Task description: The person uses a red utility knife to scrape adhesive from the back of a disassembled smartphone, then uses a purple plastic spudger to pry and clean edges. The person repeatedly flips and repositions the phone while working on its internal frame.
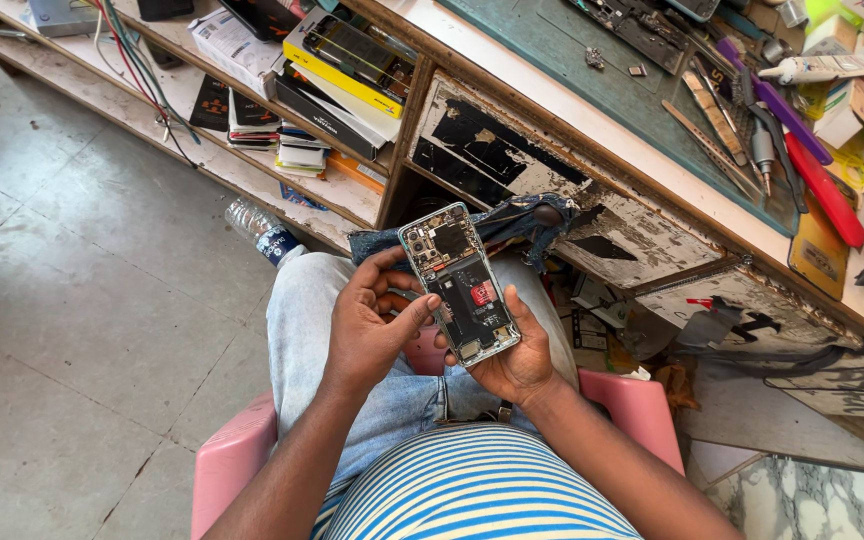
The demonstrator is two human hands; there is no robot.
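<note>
Sitting on a pink plastic chair (237, 455) at the lower centre of the frame, a person in a blue-and-white striped shirt (472, 485) and pale jeans is holding an opened phone (459, 284) over the lap, its back cover off and its circuit boards showing. At the far left, grey floor tiles (62, 330) are filling the frame, with a plastic water bottle (264, 234) lying by the knee. The left hand (370, 322) is gripping the phone's left edge, thumb pressing across its lower half. The right hand (517, 355) is cradling the phone's bottom right corner from beneath, fingers curled around it. Above, a shelf of boxes (347, 65) is sitting at upper centre. At upper right, a worn workbench (592, 105) is carrying a green mat (552, 40), a red-handled tool (827, 192) and a purple one (772, 100).
</note>
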